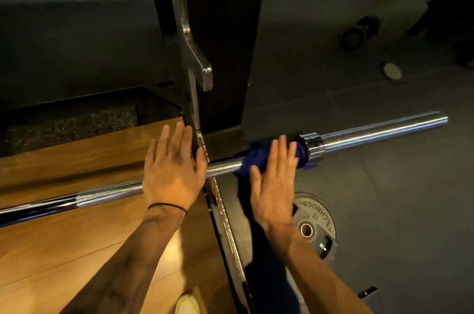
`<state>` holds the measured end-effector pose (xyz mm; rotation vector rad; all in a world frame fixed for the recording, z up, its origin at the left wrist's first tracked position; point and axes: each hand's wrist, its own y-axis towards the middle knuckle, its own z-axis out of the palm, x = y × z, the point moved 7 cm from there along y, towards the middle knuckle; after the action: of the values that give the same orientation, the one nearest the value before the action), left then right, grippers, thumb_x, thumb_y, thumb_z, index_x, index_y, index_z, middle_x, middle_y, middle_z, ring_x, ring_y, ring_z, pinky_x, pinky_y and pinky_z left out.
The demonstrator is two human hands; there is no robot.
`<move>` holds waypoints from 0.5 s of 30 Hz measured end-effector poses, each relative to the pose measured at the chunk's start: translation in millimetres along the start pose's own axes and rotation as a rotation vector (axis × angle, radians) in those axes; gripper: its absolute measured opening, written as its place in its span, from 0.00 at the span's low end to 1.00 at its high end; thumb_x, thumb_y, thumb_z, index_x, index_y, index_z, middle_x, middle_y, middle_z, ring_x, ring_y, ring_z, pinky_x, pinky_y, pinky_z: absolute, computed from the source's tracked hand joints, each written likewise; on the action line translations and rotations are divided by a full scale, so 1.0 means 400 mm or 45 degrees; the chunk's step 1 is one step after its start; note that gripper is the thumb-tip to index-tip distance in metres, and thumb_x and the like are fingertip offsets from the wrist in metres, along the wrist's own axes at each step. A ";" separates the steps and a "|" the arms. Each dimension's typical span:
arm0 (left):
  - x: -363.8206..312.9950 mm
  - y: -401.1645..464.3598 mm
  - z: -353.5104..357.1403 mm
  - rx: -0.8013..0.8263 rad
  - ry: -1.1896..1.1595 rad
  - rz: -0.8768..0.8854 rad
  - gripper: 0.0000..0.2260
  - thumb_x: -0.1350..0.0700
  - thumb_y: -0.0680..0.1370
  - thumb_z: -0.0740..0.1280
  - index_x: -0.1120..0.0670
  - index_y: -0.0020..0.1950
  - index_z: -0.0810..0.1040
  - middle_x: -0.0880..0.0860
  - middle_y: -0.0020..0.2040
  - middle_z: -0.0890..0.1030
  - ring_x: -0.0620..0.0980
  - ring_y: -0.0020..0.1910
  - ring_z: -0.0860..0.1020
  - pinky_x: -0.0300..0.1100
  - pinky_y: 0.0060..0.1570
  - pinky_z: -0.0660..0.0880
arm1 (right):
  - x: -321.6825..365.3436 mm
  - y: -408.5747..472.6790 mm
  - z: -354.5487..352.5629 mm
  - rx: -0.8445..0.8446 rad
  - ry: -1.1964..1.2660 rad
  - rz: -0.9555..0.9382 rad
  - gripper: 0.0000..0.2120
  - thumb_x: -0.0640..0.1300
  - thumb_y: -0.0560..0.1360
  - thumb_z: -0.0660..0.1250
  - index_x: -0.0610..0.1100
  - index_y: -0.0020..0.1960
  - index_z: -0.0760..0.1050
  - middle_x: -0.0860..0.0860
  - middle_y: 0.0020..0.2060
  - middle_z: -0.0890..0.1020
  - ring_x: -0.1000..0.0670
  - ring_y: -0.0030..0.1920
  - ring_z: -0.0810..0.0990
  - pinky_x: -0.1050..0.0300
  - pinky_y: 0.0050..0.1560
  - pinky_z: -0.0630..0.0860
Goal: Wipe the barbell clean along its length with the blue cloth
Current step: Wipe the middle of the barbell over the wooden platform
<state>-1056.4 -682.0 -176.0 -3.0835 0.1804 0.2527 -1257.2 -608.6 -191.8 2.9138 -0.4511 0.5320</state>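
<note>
A chrome barbell (110,192) runs from the lower left up to the right, its bare sleeve (384,131) ending at the right. The blue cloth (252,160) is draped over the shaft just left of the sleeve collar (314,145). My right hand (274,180) lies flat with fingers spread over the cloth, pressing on it rather than gripping. My left hand (171,170) is flat and open too, fingers apart, over the knurled shaft beside the rack upright. Both hands hide the bar beneath them.
A dark rack upright (218,44) with a steel hook (202,67) stands right behind the bar. A black weight plate (316,221) lies on the rubber floor below my right hand. Wooden platform boards (64,249) fill the left. A dumbbell (360,31) lies far right.
</note>
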 end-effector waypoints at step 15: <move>0.004 -0.001 -0.005 -0.043 -0.083 0.020 0.26 0.43 0.82 0.53 0.56 0.76 0.64 0.55 0.77 0.63 0.54 0.78 0.57 0.55 0.73 0.60 | 0.048 -0.044 0.032 0.210 -0.245 -0.494 0.36 0.63 0.84 0.48 0.44 0.84 0.45 0.48 0.83 0.44 0.48 0.83 0.41 0.44 0.82 0.48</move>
<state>-1054.2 -681.7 -174.3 -3.1029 0.2004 0.3601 -1230.5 -599.7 -198.1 3.1057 0.1498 0.2442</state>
